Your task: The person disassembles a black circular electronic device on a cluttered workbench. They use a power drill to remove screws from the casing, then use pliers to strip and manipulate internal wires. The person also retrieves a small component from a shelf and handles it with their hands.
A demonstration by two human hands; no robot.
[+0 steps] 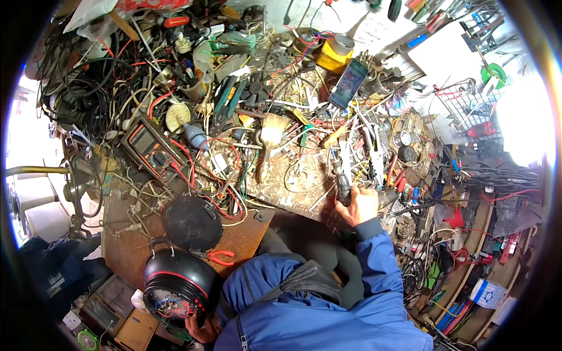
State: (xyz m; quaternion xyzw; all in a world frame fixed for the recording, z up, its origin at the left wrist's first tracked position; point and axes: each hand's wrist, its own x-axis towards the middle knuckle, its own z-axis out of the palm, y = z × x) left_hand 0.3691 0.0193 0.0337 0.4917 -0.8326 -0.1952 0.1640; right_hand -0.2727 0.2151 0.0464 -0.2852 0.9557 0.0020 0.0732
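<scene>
At the workbench's near edge, my right hand (360, 206) is closed around a dark-handled tool (342, 182) that points away from me; its exact kind is hard to make out. Low on the left, my left hand (202, 329) grips the rim of a black pot-shaped electric appliance (182, 270) with a red band. The appliance lies tipped, its open end towards me, with red wires (181, 309) and parts showing inside. Beside it are red-handled pliers (216, 256) and a round black lid-like piece (193, 222).
A multimeter (153, 151) with red leads sits left on the cluttered bench. A flat brush (271, 137) lies mid-bench, and a phone (349, 83) leans farther back beside a yellow container (336, 54). Cables pile up left; shelves of parts (468, 281) stand right.
</scene>
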